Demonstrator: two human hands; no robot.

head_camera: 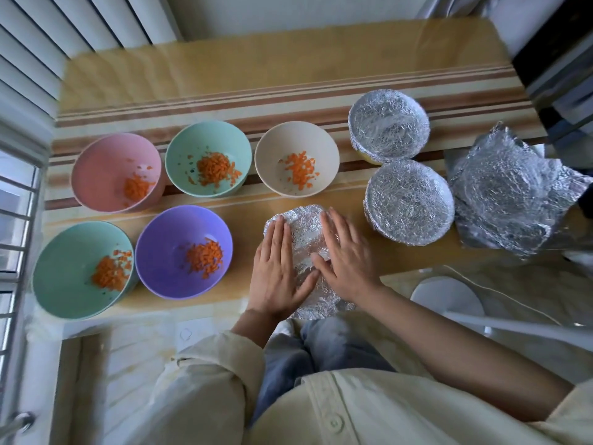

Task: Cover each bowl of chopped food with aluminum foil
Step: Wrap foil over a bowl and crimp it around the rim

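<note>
A crinkled foil sheet [305, 232] lies over something at the table's near edge; what it covers is hidden. My left hand [277, 268] and my right hand [346, 255] press flat on it, fingers straight. Several uncovered bowls hold chopped carrot: pink bowl [106, 165], green bowl [192, 146], beige bowl [282, 146], a second green bowl [61, 274] and purple bowl [167, 245]. Two foil-covered bowls stand to the right, one farther back [389, 123], the other [410, 202] nearer.
A loose pile of crumpled foil sheets [513, 191] lies at the table's right edge. The striped table [256, 72] runs to a wall and window blinds at the back. A white stool [447, 297] and a cable sit lower right.
</note>
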